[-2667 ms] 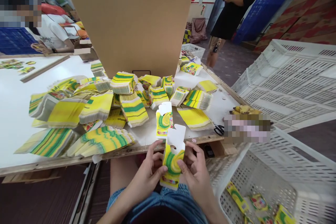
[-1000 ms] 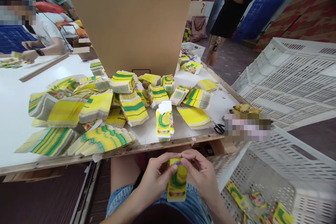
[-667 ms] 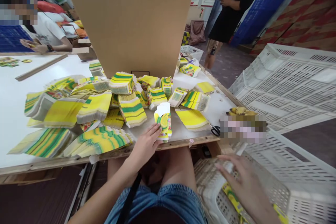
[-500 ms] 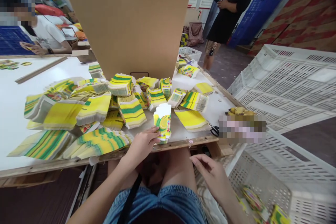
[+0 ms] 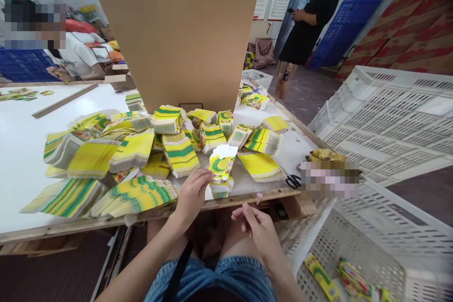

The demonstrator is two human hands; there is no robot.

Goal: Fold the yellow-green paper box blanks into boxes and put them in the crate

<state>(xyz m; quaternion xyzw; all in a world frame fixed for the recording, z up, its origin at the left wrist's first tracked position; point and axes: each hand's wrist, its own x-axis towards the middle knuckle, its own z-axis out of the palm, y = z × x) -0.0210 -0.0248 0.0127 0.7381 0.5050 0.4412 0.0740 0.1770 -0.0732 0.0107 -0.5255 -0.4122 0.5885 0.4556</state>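
While the left hand [image 5: 193, 193] pinches a yellow carton [image 5: 222, 162], its label [image 5: 219, 179] apparently illegible, the right hand [image 5: 260, 226] hangs half-curled, empty

On the table [image 5: 21, 144], a heap of flat cartons [image 5: 92, 159] lies to the left and in the middle, with a board [image 5: 173, 33] behind it. A small pile [image 5: 221, 189] sits near the front edge, under the top carton [image 5: 222, 164], with the left hand [image 5: 191, 196] at its left side. Scissors [image 5: 293, 181] lie to the right, then bananas [image 5: 325, 155], and lower right a basket [image 5: 357, 231] has packs [image 5: 322, 277] in it.
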